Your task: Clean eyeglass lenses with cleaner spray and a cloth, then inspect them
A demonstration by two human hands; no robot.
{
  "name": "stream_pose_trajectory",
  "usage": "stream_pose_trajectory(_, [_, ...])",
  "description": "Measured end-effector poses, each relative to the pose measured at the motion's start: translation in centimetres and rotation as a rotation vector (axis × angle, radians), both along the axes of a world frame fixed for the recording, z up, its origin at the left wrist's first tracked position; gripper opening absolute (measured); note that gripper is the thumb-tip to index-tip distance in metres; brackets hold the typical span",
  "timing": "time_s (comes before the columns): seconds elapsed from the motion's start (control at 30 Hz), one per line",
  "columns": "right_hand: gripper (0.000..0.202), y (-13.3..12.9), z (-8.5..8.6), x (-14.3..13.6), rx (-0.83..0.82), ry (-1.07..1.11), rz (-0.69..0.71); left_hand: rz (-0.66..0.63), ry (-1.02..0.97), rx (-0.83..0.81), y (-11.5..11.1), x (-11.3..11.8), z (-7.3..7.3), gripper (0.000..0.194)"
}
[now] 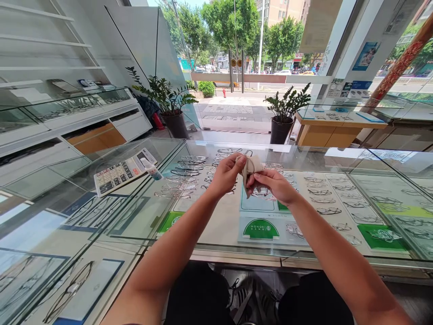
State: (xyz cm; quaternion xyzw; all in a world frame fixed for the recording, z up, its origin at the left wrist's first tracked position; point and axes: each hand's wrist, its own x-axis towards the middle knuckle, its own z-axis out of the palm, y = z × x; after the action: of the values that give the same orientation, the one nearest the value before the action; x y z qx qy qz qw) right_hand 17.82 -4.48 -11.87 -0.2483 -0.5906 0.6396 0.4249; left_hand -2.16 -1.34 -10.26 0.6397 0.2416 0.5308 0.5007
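Both hands are raised over the glass counter in the middle of the head view. My left hand (227, 174) pinches a light beige cloth (255, 164) between thumb and fingers. Within the folds of the cloth is a thin-rimmed pair of glasses (251, 166), partly hidden. My right hand (274, 184) has its thumb and fingertips closed at the lower right edge of the glasses and cloth. Beneath the hands, rows of eyeglass frames (189, 172) lie inside the counter.
A calculator (118, 175) lies on the glass counter (209, 250) at the left, with a small white bottle (151, 169) beside it. Two potted plants (176, 124) (281, 128) stand beyond the counter by the glass doors. More display cases flank both sides.
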Motion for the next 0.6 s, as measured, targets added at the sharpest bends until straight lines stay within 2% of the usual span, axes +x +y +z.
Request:
stream_pose_trajectory(0.13, [0.034, 0.5, 0.1, 1.0, 0.000, 0.007, -0.070, -0.190, -0.002, -0.069, 0.5, -0.5, 0.2, 0.047])
stream_pose_trajectory(0.2, [0.034, 0.6, -0.2, 1.0, -0.004, 0.020, -0.070, -0.231, -0.041, -0.103, 0.4, -0.1, 0.1, 0.050])
stream_pose_trajectory(0.3, [0.037, 0.5, -0.6, 0.2, -0.006, 0.029, -0.027, -0.223, -0.084, -0.116, -0.2, 0.7, -0.3, 0.047])
stream_pose_trajectory(0.43, [0.037, 0.1, -0.8, -0.8, 0.032, 0.021, 0.004, -0.142, -0.095, -0.094, -0.4, 1.0, -0.7, 0.046])
stream_pose_trajectory(0.6, [0.039, 0.0, -0.6, -0.9, 0.056, 0.017, -0.042, -0.065, -0.125, -0.129, 0.2, 0.8, -1.0, 0.049])
